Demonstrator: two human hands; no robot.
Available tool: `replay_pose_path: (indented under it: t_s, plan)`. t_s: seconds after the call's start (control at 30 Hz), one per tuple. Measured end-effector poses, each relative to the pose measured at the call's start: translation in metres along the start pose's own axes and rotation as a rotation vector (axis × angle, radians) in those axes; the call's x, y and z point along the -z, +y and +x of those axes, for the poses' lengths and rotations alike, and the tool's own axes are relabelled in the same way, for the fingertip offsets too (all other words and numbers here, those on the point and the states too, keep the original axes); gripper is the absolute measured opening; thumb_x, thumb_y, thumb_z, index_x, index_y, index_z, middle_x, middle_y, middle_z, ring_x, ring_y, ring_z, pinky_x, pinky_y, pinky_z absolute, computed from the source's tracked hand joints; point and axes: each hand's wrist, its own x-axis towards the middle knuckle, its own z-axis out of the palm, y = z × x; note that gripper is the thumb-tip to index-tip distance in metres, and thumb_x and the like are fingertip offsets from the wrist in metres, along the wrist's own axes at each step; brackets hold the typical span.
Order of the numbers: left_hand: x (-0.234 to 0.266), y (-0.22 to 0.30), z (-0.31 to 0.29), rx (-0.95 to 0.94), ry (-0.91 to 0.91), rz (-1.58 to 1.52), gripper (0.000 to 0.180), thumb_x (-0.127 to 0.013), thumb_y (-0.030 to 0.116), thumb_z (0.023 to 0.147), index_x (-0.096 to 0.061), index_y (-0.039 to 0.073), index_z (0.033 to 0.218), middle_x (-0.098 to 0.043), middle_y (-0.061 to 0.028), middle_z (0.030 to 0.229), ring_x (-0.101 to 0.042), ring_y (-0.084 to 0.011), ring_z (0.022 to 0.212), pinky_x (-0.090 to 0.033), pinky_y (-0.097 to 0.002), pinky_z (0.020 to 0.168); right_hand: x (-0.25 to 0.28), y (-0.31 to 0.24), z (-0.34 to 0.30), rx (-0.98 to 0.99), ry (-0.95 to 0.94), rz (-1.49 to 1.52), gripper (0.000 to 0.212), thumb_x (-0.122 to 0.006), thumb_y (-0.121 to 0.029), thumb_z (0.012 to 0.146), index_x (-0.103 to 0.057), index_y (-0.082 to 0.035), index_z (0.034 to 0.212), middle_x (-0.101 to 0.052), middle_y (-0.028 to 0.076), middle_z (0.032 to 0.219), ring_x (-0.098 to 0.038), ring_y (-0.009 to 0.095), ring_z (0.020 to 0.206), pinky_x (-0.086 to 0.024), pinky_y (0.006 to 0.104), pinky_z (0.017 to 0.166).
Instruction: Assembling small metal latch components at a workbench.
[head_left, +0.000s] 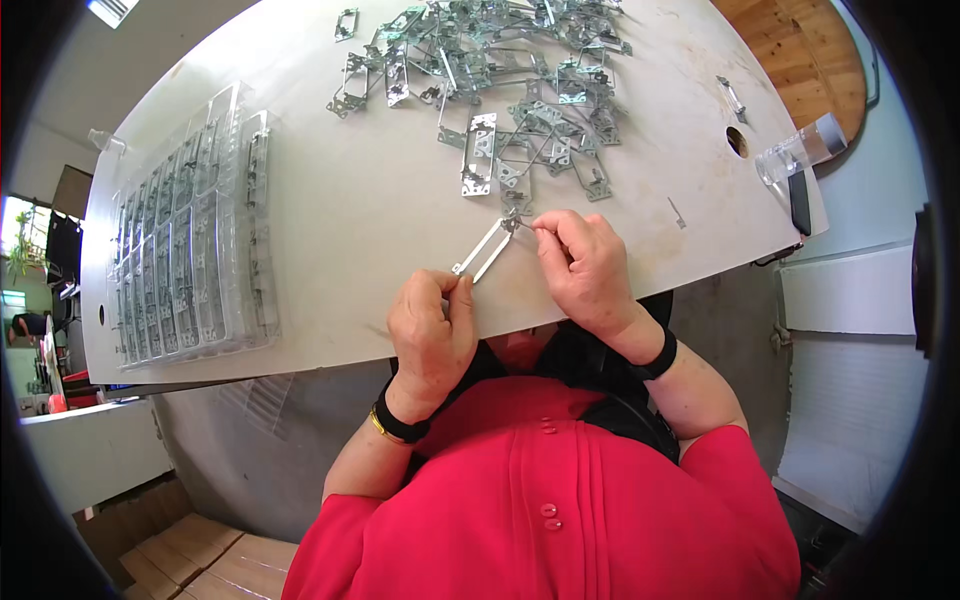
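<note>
Close to the table's front edge, my left hand (435, 325) pinches the lower end of a thin metal bracket (492, 257) with two long bars. My right hand (590, 265) has its thumb and forefinger closed at the bracket's upper end, by a small mechanism; whether a tiny separate part is between them, I cannot make out. Just beyond the fingers, a heap of similar metal brackets (545, 115) spreads over the far middle of the table. A wider rectangular bracket (480, 155) lies flat at its near side.
Stacked clear plastic trays (262, 225) filled with metal parts stand at the left. On the right are a small loose metal piece (679, 214), another part (733, 97), a hole in the tabletop (737, 142), a clear bottle (795, 155) on its side and a dark flat object (800, 204).
</note>
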Motion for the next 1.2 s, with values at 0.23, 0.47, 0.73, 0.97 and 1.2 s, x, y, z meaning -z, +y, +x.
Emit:
replay_pose_path:
  t_s: [0.23,0.47,0.73,0.97,1.2]
  plan:
    - [0.001,0.0,0.002,-0.004,-0.004,0.002,0.02,-0.078,-0.001,0.098,-0.059,0.003,0.092,-0.056,-0.0074,0.073,-0.049,-0.0204,0.058,-0.039,-0.0363,0.054,-0.003,0.001,0.001,0.059,0.012,0.006,0.007,-0.073,-0.006,0.096,-0.072,-0.01,0.101,-0.071,0.009,0.075,-0.065,0.034,0.071,-0.052,0.0456,0.072]
    - [0.001,0.002,0.001,0.001,-0.004,-0.01,0.02,-0.078,-0.003,0.097,-0.059,0.003,0.092,-0.056,-0.0081,0.073,-0.049,-0.0217,0.058,-0.039,-0.0369,0.054,-0.001,-0.001,0.001,0.018,0.021,0.042,0.008,-0.073,-0.004,0.095,-0.072,-0.01,0.101,-0.072,0.007,0.077,-0.064,0.033,0.07,-0.051,0.0435,0.072]
    - [0.003,0.003,0.0,0.037,-0.021,-0.001,0.022,-0.08,-0.005,0.092,-0.059,0.003,0.092,-0.057,-0.0109,0.077,-0.054,-0.0298,0.061,-0.043,-0.042,0.057,0.005,-0.001,0.003,0.102,-0.063,0.035,0.01,-0.072,-0.001,0.093,-0.071,-0.009,0.098,-0.067,0.007,0.071,-0.062,0.031,0.067,-0.05,0.0419,0.069]
    - [0.001,0.002,-0.001,0.031,-0.012,-0.003,0.022,-0.08,-0.005,0.092,-0.059,0.003,0.093,-0.058,-0.0107,0.077,-0.055,-0.0296,0.062,-0.043,-0.042,0.057,0.008,-0.002,-0.002,-0.052,-0.012,0.075,0.009,-0.072,-0.001,0.093,-0.071,-0.009,0.097,-0.066,0.007,0.069,-0.062,0.031,0.066,-0.051,0.0418,0.069]
    - [0.001,0.002,-0.001,0.03,-0.009,-0.013,0.021,-0.079,-0.004,0.092,-0.059,0.003,0.093,-0.058,-0.0112,0.077,-0.055,-0.0301,0.062,-0.044,-0.0422,0.057,0.003,0.0,-0.001,0.053,0.023,0.02,0.009,-0.072,-0.002,0.093,-0.071,-0.009,0.098,-0.066,0.007,0.069,-0.062,0.032,0.065,-0.051,0.0407,0.072]
